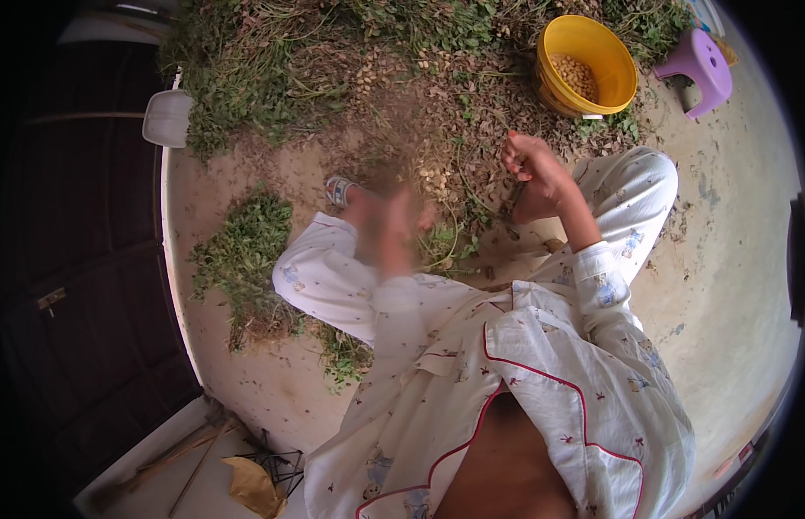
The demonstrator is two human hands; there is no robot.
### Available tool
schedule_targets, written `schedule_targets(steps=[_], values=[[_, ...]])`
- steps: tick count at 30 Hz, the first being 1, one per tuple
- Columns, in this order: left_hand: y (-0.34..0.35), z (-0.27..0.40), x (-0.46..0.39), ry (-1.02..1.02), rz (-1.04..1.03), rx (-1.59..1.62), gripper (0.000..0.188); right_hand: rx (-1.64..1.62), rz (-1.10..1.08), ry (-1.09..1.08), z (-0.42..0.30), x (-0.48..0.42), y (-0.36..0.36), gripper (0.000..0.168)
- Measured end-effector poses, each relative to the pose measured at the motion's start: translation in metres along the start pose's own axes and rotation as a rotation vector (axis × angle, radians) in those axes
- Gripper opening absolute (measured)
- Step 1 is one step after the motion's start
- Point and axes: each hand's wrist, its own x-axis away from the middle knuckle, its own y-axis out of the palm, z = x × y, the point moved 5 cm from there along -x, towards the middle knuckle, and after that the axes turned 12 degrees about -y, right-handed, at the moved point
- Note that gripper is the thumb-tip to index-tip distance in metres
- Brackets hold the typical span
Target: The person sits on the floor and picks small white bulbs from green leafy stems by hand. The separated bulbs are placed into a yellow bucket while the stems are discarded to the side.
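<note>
My left hand [402, 207] is strongly blurred, between my knees and near a cluster of peanut pods [435, 178]. Brown and green streaks surround it, and whether it grips a plant does not show. Peanut vines [451, 240] with green stems and leaves lie just right of it. My right hand [532, 165] is raised over the leaf litter near my right leg, its fingers curled. Anything small inside those fingers is too indistinct to tell. Beyond it stands a yellow bucket [551, 91], tilted in view, with peanut pods [574, 76] in its bottom.
A heap of pulled peanut plants [266, 71] spreads across the far side. A smaller green pile [246, 243] lies left of my knee. A purple plastic stool [704, 65] is right of the bucket. At left are a pale plastic container [169, 118] and a dark door [84, 227].
</note>
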Motion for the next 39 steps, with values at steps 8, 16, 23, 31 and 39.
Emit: schedule_targets(steps=[8,16,23,31,39], values=[[0.0,-0.01,0.005,-0.007,-0.007,0.011,0.054,0.209,-0.174,-0.039,0.055,0.004,0.059,0.03],[0.003,-0.013,0.005,-0.017,0.0,-0.004,0.052,0.408,-0.279,-0.152,0.08,-0.018,0.079,0.041],[0.004,-0.017,-0.002,-0.021,0.001,-0.006,0.05,-0.002,-0.108,0.094,0.078,-0.017,0.063,0.034],[0.007,-0.02,-0.012,-0.035,-0.029,0.002,0.047,0.071,-0.052,0.101,0.041,-0.019,-0.006,0.026],[0.004,-0.021,-0.002,-0.047,-0.036,0.015,0.045,0.08,-0.162,0.184,0.06,-0.002,0.043,0.029]])
